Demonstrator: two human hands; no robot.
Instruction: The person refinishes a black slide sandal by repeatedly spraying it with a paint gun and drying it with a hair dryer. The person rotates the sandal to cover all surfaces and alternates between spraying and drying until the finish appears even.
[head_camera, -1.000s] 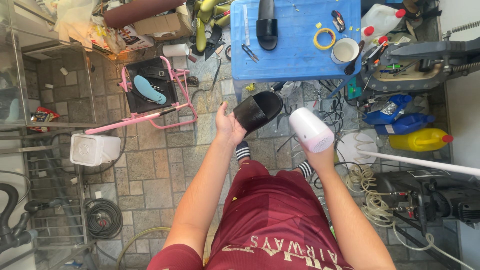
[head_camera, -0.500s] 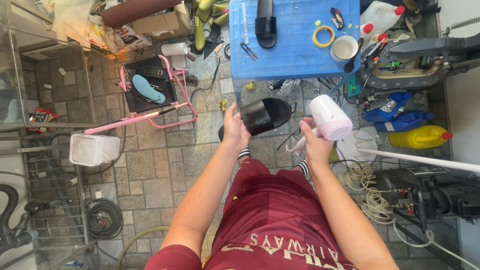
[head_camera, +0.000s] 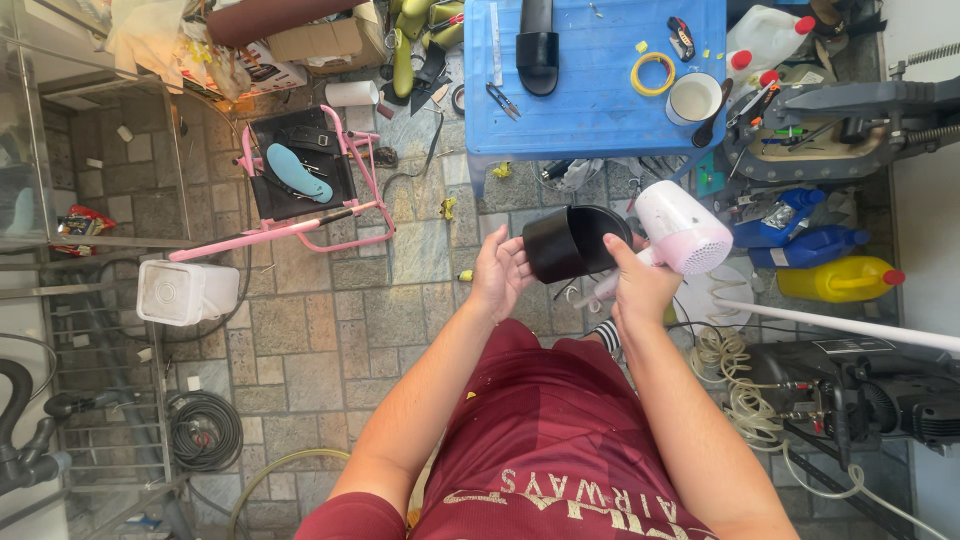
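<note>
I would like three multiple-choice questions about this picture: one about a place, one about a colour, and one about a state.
1. Where does the second black slipper lie?
A. on the blue table
B. on the pink stand
C. on the floor tiles

2. What colour is the tape ring beside the white cup?
A. red
B. yellow
C. green

3. What does the right hand hold?
A. nothing, it is open
B. a pair of scissors
C. a white and pink hair dryer

Answers:
1. A, the slipper rests flat at the top of the blue table.
2. B, the ring is plainly yellow against the blue top.
3. C, the fingers close around the dryer's handle, while the left hand holds up the black slipper next to it.
</note>
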